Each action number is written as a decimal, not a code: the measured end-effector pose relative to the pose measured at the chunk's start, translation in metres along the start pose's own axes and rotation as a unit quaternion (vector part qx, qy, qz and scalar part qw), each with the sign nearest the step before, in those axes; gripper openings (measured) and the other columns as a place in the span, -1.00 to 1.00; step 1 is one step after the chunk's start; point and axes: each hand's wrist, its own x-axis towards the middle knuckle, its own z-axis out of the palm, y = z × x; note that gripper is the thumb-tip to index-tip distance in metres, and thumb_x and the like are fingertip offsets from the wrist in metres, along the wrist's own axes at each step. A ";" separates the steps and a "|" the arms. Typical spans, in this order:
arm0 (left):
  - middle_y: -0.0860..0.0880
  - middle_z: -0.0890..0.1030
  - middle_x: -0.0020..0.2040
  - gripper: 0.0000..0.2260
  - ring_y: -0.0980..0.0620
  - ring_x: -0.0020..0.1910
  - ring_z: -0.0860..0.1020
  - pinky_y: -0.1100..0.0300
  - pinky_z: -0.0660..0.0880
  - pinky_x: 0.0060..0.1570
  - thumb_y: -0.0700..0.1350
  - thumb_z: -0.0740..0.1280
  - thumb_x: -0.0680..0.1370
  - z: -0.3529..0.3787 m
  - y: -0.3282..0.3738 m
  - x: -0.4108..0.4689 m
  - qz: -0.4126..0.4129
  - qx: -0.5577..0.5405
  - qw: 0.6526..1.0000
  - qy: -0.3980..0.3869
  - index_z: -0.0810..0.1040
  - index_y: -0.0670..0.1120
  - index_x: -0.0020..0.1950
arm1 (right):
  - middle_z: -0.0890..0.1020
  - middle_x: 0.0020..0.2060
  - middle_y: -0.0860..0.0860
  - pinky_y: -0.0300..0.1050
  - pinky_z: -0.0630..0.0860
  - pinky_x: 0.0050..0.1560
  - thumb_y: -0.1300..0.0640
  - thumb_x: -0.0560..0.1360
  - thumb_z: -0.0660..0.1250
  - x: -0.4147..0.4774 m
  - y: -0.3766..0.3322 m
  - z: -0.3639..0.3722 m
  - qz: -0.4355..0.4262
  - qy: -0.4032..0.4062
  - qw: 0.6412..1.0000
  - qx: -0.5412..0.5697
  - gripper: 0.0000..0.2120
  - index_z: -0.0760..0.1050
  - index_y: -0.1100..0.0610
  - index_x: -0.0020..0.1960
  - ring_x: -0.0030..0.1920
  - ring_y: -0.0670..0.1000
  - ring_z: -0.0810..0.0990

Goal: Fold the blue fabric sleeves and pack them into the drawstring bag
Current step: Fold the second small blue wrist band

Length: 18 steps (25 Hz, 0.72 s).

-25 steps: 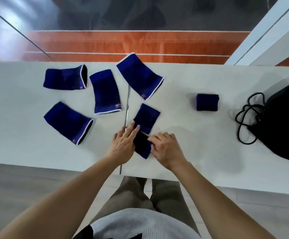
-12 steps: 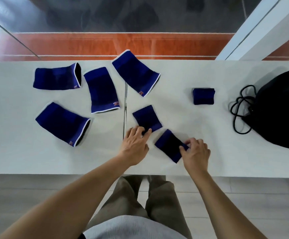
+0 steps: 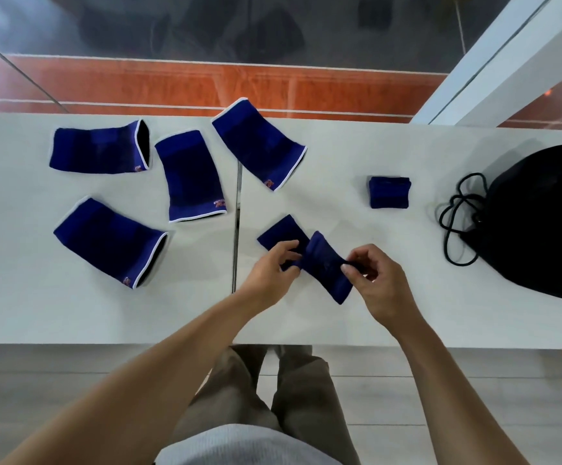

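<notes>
Fingers point(image 3: 351, 263) of both hands pinch opposite ends of one small blue sleeve point(image 3: 326, 266) just above the tabletop point(image 3: 407, 313); left hand point(image 3: 269, 273), right hand point(image 3: 378, 283). Drawstring bag point(image 3: 541, 223) lies far right.

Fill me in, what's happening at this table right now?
A person is folding blue fabric sleeves at a white table. Both hands, left hand and right hand, pinch opposite ends of one small sleeve. Another small sleeve lies just behind it. One folded sleeve sits near the black drawstring bag. Four larger sleeves lie unfolded to the left. Whether the bag holds anything can't be seen.
</notes>
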 end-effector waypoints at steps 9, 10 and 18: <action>0.01 0.64 -0.07 -0.93 0.04 -0.14 0.60 0.24 0.57 -0.13 -0.06 0.33 0.61 -0.027 -0.003 0.023 -0.026 0.008 0.996 0.090 0.59 0.05 0.06 | 0.67 -0.16 -0.05 -0.13 0.65 -0.13 0.16 0.55 0.42 0.030 0.002 0.023 0.049 0.033 0.998 0.006 -0.94 0.59 0.05 0.01 -0.16 -0.06 0.66; 0.04 0.63 -0.11 -0.93 0.10 -0.17 0.58 0.36 0.49 -0.20 -0.07 0.33 0.61 -0.031 -0.001 0.026 -0.013 0.037 0.991 0.125 0.59 0.04 0.05 | 0.68 -0.15 -0.05 -0.11 0.66 -0.10 0.16 0.55 0.41 0.033 0.004 0.032 0.048 0.027 0.998 -0.007 -0.93 0.59 0.07 0.03 -0.14 -0.06 0.66; 0.01 0.61 -0.05 -0.90 -0.02 -0.08 0.55 0.08 0.51 -0.07 -0.09 0.30 0.62 -0.046 -0.008 0.052 0.051 0.184 0.968 0.162 0.59 -0.02 0.06 | 0.69 -0.11 -0.02 -0.34 0.45 -0.25 0.05 0.57 0.39 0.047 0.014 0.072 0.057 0.062 0.991 -0.100 -0.84 0.59 0.10 0.09 -0.13 -0.03 0.63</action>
